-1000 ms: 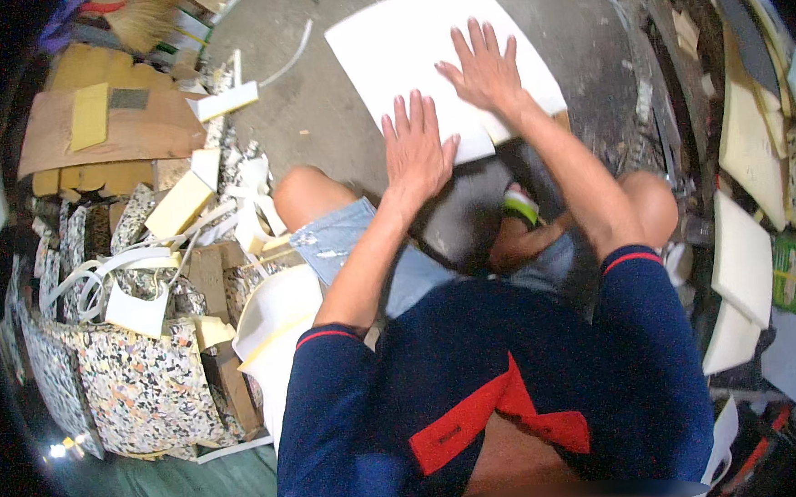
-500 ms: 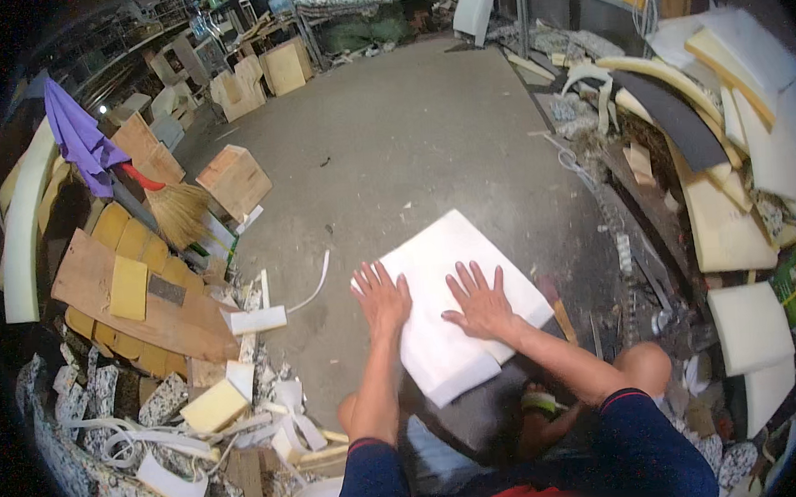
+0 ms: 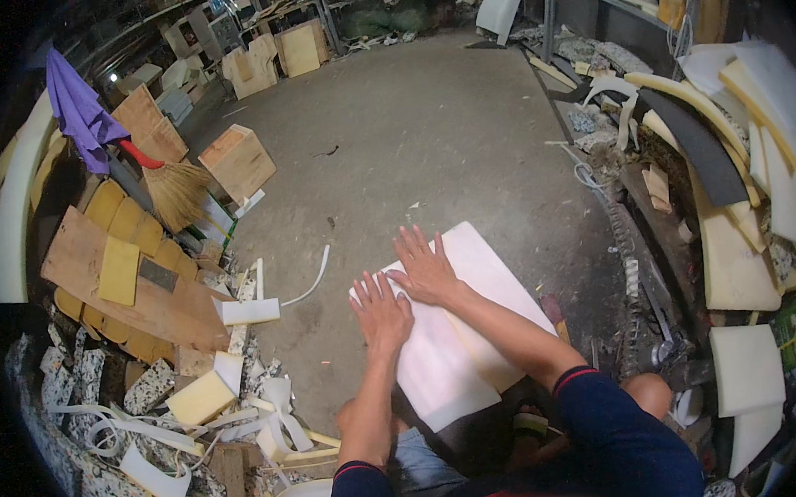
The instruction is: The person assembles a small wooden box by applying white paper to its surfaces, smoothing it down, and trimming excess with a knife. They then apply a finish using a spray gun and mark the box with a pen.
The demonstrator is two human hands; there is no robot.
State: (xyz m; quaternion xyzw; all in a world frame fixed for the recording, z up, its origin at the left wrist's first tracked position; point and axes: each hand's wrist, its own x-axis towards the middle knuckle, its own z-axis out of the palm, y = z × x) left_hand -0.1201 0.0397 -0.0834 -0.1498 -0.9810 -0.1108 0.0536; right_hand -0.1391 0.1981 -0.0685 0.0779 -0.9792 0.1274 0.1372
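In front of me lies a thick white foam sheet [image 3: 500,279], with a second white foam piece [image 3: 447,378] along its near left side; a seam or edge shows between them. My left hand [image 3: 383,314] rests flat on the left edge of the foam, fingers stretched out. Close beside it, my right hand [image 3: 424,270] presses flat near the far left corner, its fingers spread and pointing away from me. Neither hand grips anything. The right forearm crosses over the foam and hides part of the seam.
A straw broom [image 3: 174,191] with a purple cloth [image 3: 86,113] stands at the left, near a wooden box [image 3: 237,164]. Foam scraps [image 3: 205,397] and a wooden board [image 3: 137,296] lie below it. Foam sheets [image 3: 743,369] are piled at the right. Concrete floor [image 3: 364,141] stretches ahead.
My right hand has slid left and away from me across the foam, ending beside the left hand. The left hand stays at the left edge. The view has shifted slightly.
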